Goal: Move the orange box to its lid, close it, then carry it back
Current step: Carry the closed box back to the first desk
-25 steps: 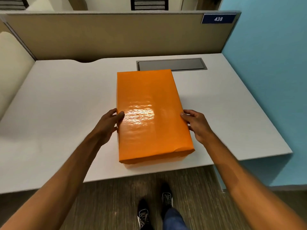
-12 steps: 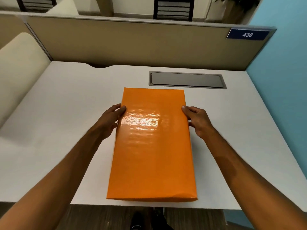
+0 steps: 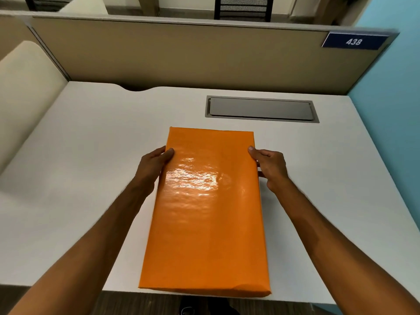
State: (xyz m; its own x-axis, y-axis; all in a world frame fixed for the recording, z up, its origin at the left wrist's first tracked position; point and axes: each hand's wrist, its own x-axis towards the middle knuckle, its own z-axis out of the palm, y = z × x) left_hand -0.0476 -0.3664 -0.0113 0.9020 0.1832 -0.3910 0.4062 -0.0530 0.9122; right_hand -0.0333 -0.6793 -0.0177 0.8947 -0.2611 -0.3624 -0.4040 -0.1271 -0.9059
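I see one white desk (image 3: 68, 178) carrying one closed orange box (image 3: 206, 214) at its near edge, my left hand (image 3: 152, 167) and right hand (image 3: 270, 167) clasping its two long sides, thumbs on top.

Premises: an open-plan office, one cubicle workstation. A plain white desk (image 3: 79, 178) is enclosed at the back by a beige fabric partition (image 3: 181, 57) and on the right by a light blue wall (image 3: 391, 133). A blue number plate (image 3: 353, 41) reading 438 is fixed to the partition's top corner. A grey cable hatch (image 3: 261, 109) is set flush into the desk. A black chair back (image 3: 242, 7) shows beyond the partition.
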